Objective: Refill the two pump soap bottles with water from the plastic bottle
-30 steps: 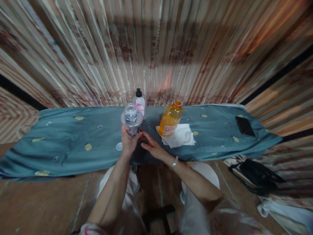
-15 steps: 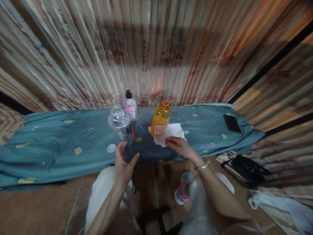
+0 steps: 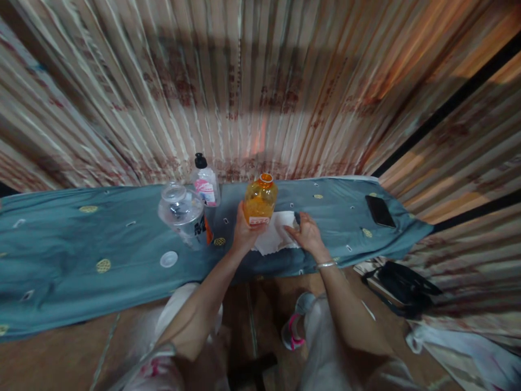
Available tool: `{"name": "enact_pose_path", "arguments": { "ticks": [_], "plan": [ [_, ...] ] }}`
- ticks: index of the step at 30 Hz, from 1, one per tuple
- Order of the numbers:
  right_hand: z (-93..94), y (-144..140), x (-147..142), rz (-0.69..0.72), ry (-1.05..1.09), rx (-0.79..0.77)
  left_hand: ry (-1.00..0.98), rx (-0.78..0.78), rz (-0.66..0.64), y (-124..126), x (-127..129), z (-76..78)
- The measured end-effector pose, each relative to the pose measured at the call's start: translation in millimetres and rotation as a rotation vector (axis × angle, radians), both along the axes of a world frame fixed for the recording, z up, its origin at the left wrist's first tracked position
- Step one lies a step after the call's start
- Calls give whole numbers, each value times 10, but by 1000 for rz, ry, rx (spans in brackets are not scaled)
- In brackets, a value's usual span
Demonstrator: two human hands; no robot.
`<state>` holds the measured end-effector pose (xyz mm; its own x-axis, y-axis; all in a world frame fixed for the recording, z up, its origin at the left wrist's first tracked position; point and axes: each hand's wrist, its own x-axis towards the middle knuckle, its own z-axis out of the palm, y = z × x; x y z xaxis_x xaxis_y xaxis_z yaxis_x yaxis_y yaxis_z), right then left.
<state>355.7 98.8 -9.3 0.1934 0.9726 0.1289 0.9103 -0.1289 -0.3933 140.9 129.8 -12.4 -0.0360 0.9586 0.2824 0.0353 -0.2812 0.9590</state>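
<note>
Your left hand [image 3: 243, 234] wraps the lower body of the orange bottle [image 3: 260, 200], fingers curled around its near side in a firm grasp, while the bottle stands upright on the teal cloth [image 3: 81, 233] near the middle of the covered table. The bottle is clear orange plastic, rounded at the shoulders, filled nearly to its short neck with a golden-orange liquid, and it carries a red and white label low on its front. Your right hand [image 3: 308, 234] lies just right of the orange bottle, fingers bent and pressing down on the white cloth [image 3: 273, 239], a soft crumpled piece that spreads out from under the bottle's base. A metal bangle [image 3: 326, 264] circles that wrist. To the left of the orange bottle stands a clear plastic jar [image 3: 183, 213], wide and round, its mouth uncovered; what it holds I cannot tell. Its flat white lid [image 3: 168, 259] lies on the teal cloth further left and nearer you. Behind the jar, left of the orange bottle, a small clear bottle [image 3: 205, 185] with a black cap and a pink label stands upright. Far right of the orange bottle lies a flat black phone [image 3: 380, 210].
</note>
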Motion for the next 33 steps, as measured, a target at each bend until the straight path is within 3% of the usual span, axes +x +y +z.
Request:
{"name": "enact_pose_path", "arguments": {
  "ticks": [5,12,16,22,27,33],
  "plan": [
    [-27,81,-58,26,49,-65,-6,-87,1,58,-20,16],
    [25,45,-22,24,354,-83,-55,-124,5,-28,-103,153],
    [12,9,-21,8,617,-18,-75,-149,-16,-63,-180,212],
    [81,23,-155,-4,1091,96,-107,-174,-49,-64,-233,168],
    [337,-41,-251,18,1298,167,-118,-167,-91,-116,-206,193],
    [959,-124,-482,148,1313,265,-132,-160,-136,-127,-132,123]
  ]
}}
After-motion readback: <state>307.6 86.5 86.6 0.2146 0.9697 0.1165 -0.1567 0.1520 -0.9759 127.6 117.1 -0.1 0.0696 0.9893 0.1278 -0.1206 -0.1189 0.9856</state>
